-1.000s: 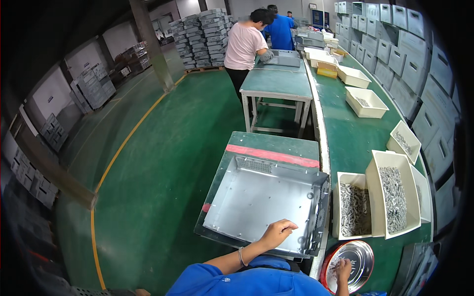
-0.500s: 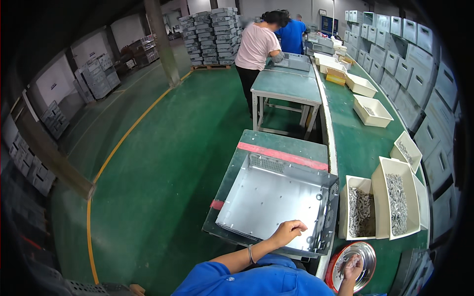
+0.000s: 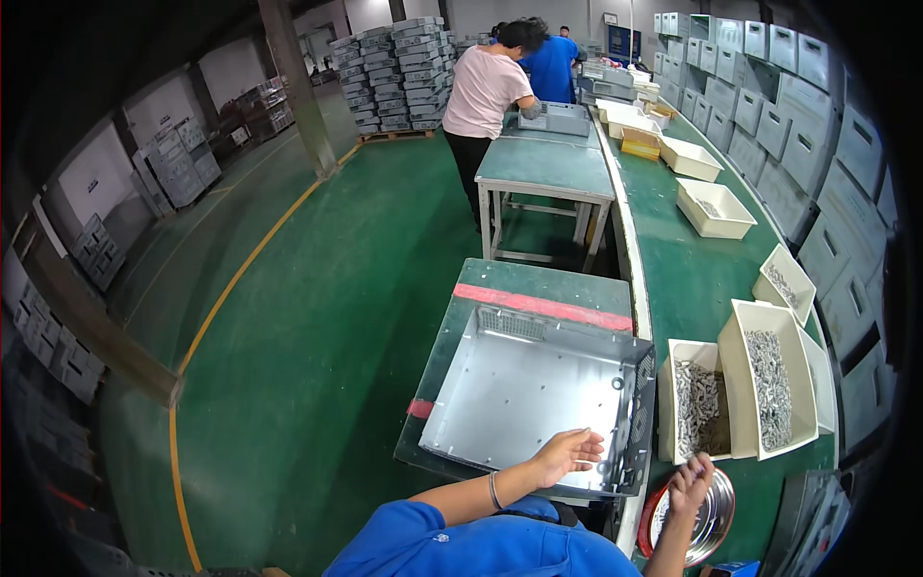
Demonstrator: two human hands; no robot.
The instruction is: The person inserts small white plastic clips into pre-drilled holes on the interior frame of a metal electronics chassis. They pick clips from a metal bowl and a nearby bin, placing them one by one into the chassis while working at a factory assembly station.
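A shallow metal chassis [image 3: 524, 385] with upright side walls and small studs on its floor lies on a green-topped work table [image 3: 548, 274] in front of me. Over its near right part is my left hand [image 3: 569, 455], fingers loosely stretched out, with nothing visible in it. My right hand [image 3: 690, 484] is raised over the far rim of a round, shiny metal bowl with a red outside [image 3: 716, 519]. Its fingers are curled together, and whatever they may hold is too small to make out. Just beyond that hand stands a cream bin of small metal parts [image 3: 699, 394].
A larger cream bin [image 3: 766, 380] and a smaller one [image 3: 784, 284] hold more metal parts. Further cream trays [image 3: 716, 209] line the green bench. Grey metal cases [image 3: 822, 183] are stacked along the right. A person in pink [image 3: 486, 91] works at a table ahead.
My right hand has come up out of the bowl toward the bins, fingers still curled. The fingers of my left hand have straightened somewhat over the chassis. The view has shifted slightly.
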